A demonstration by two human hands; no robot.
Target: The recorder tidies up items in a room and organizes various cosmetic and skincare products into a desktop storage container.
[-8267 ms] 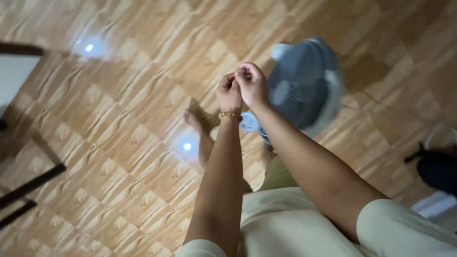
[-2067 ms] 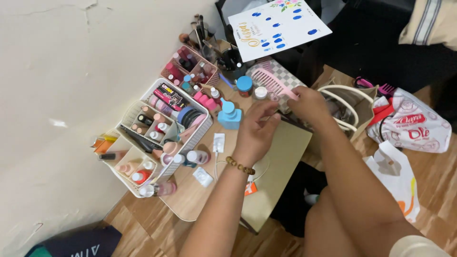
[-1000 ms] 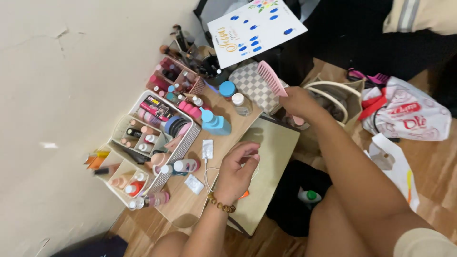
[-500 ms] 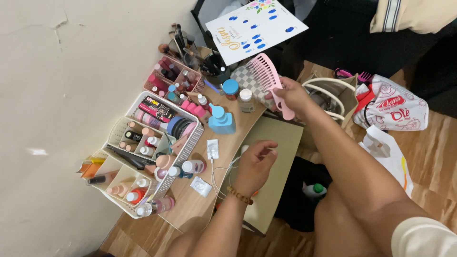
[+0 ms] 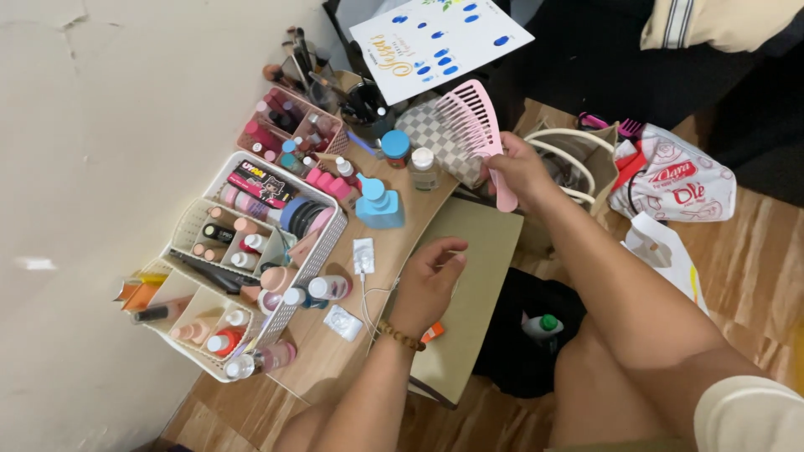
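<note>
Landmark: we take the blue pump bottle [image 5: 378, 205] on the low table [image 5: 335, 360] as our reference for every place below.
Right hand [image 5: 521, 170]: we find it closed around the handle of a pink wide-tooth comb [image 5: 481, 125], up and to the right of the bottle, lifted clear of the table.
Comb: teeth fanned up and to the left, above a checkered pouch [image 5: 440, 138]; we cannot tell whether the teeth touch the pouch.
Left hand [image 5: 425, 285]: below and to the right of the bottle, palm down, fingers loosely curled. It rests over a beige flat board [image 5: 481, 251] and a thin white cable [image 5: 368, 305]; whether it pinches anything, we cannot tell.
Left of the bottle: a white lattice organiser [image 5: 327, 243] packed with tubes, small bottles and compacts.
Above the bottle: a blue-capped jar [image 5: 395, 144], a small clear jar [image 5: 424, 163], a pink tray of small bottles [image 5: 293, 125], and a dark cup of brushes [image 5: 366, 105].
Far right of the bottle: a tan tote with white handles [image 5: 578, 151] and printed plastic bags [image 5: 678, 180] on the wooden floor.
Step in hand: we judge the comb just picked up and held ready, the left hand parked near the cable.
Next move calls for: we judge a firm grip on the handle and a clear path for the comb past the upright jars.
</note>
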